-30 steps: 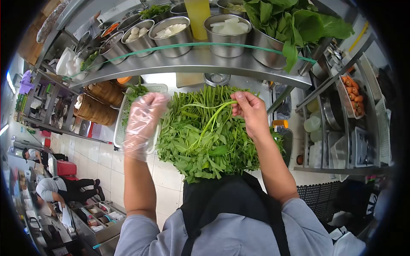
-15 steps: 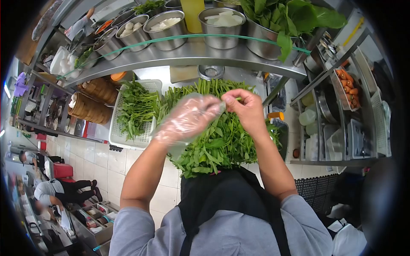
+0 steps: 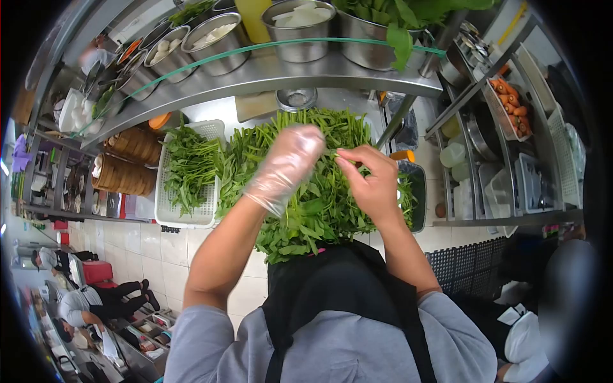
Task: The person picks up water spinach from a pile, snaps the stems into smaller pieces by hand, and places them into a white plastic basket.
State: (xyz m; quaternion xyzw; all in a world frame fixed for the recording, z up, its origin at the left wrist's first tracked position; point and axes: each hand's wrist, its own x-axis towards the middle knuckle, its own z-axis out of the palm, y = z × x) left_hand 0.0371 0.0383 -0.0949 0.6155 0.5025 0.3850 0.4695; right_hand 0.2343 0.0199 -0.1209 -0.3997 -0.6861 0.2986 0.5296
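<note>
A large pile of leafy greens that look like water spinach (image 3: 313, 210) lies in front of me, stems pointing away and leaves toward my apron. My left hand (image 3: 290, 159), in a clear plastic glove, is over the middle of the pile. Its fingers look curled in, somewhat blurred, and whatever they may hold is hidden. Just to its right, my bare right hand (image 3: 372, 179) pinches a short green stem (image 3: 336, 155) between thumb and forefinger. The hands are apart. Left of the pile, a white perforated basket (image 3: 164, 207) holds a bunch of the same greens.
A steel shelf (image 3: 281, 75) with metal pots crosses above the far side. Beneath it sit a metal bowl (image 3: 295, 97) and a cutting board (image 3: 255, 106). Bamboo steamers (image 3: 124, 173) stand left; a dark bin (image 3: 418, 195) and a carrot basket (image 3: 511, 108) are right. Other people work far left.
My left hand has separated from my right hand and turned upward, away from the shared pinch point. The right hand has dropped slightly, still pinching a stem. The view has shifted a little.
</note>
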